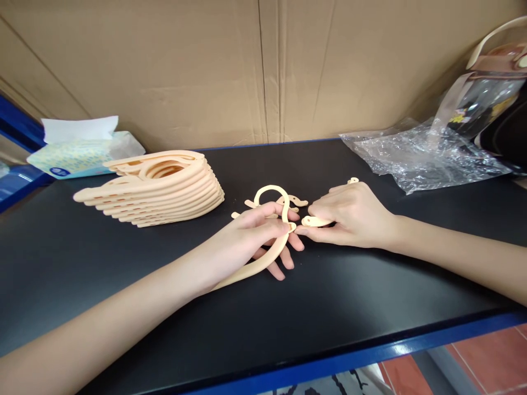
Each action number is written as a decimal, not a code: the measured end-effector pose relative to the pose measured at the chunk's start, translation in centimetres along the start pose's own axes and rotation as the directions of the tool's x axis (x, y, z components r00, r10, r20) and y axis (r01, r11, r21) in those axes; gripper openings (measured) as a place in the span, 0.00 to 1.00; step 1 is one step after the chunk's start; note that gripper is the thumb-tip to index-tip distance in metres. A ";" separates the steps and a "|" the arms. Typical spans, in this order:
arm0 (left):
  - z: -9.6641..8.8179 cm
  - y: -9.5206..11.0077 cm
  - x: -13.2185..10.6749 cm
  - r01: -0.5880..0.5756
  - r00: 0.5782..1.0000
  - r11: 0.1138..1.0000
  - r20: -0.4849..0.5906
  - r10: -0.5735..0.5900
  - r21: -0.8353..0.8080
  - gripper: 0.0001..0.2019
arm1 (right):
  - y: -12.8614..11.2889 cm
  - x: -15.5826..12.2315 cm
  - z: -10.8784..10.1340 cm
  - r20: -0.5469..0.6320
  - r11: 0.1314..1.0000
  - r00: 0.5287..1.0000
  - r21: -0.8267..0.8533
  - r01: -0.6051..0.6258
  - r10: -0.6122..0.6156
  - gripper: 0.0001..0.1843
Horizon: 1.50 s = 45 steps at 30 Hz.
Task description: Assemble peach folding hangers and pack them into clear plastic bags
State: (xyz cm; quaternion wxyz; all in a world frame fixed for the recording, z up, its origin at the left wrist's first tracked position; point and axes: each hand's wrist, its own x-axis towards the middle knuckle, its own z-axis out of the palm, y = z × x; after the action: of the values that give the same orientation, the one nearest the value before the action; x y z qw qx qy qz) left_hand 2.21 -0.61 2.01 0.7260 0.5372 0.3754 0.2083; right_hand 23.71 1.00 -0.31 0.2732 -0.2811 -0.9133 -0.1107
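My left hand [247, 233] is closed on a cream plastic hanger part [267, 262] with a curved hook at its top. Thumb and index finger pinch it near the base of the hook, while the other fingers spread beneath. Close by on the right, my right hand [356, 214] grips a smaller flat cream hanger arm [316, 221], whose holed end points at the joint of the first part. Whether the two pieces touch is hard to tell. Several loose cream arms [298, 201] lie on the table just behind my left hand, partly hidden by it.
A stack of cream hangers [164, 189] stands to the left, with a tissue pack [84, 151] behind it. Crumpled clear plastic [428, 156] and a clear bottle [486, 101] are at the back right. Cardboard [185, 71] rises behind the black table [349, 296], which has a blue edge.
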 end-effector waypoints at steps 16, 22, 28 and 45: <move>0.2 0.3 -0.1 0.012 1.000 0.996 -0.008 -0.011 0.091 0.04 | -0.3 -0.1 -0.2 0.078 0.994 0.995 0.080 -0.071 0.065 0.17; 0.3 -0.7 -0.7 -0.198 0.936 0.559 -0.014 0.352 0.805 0.03 | -0.7 -0.4 -0.2 -0.005 0.982 0.985 0.081 -0.169 0.170 0.15; -0.3 -1.1 -0.6 -0.178 0.847 0.064 0.119 0.518 0.982 0.06 | -0.6 -0.2 -0.4 -0.032 0.994 0.996 0.081 -0.076 0.079 0.15; -0.1 -1.2 -1.0 -0.241 0.660 -0.264 0.357 0.660 0.934 0.08 | -0.1 -0.2 -0.4 -0.061 0.956 0.981 0.243 -0.162 0.182 0.11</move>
State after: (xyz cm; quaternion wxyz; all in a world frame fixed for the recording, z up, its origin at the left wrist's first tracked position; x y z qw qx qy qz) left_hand 1.38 -1.69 1.25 -0.0840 0.9339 0.2689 0.2203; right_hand 23.96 0.71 -0.10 0.3511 -0.3202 -0.8798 0.0117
